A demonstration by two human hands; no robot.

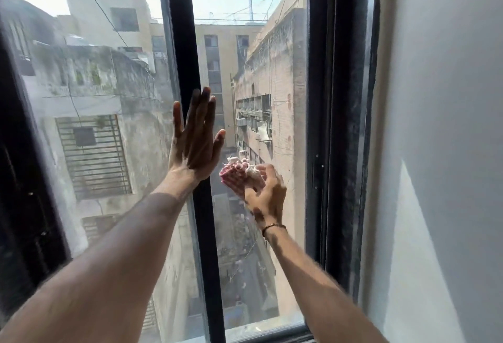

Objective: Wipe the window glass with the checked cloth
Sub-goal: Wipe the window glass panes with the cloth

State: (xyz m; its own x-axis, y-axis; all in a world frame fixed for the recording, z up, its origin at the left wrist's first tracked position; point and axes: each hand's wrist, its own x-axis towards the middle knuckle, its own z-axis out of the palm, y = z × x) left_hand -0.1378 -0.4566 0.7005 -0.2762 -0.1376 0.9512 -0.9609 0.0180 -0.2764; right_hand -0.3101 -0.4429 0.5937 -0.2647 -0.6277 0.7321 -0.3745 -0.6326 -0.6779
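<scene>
My right hand [265,195] grips a bunched red-and-white checked cloth [236,174] and holds it against the right pane of window glass [258,70], about mid-height. My left hand [194,135] is flat, fingers spread and pointing up, pressed on the black centre bar [187,43] of the window and the glass beside it. It holds nothing. The left pane [95,84] looks hazy and dusty.
A thick black window frame [334,125] runs down the right side, with a white wall [435,152] beyond it. The bottom rail [272,333] lies below my arms. Outside are tall buildings and a narrow lane far below.
</scene>
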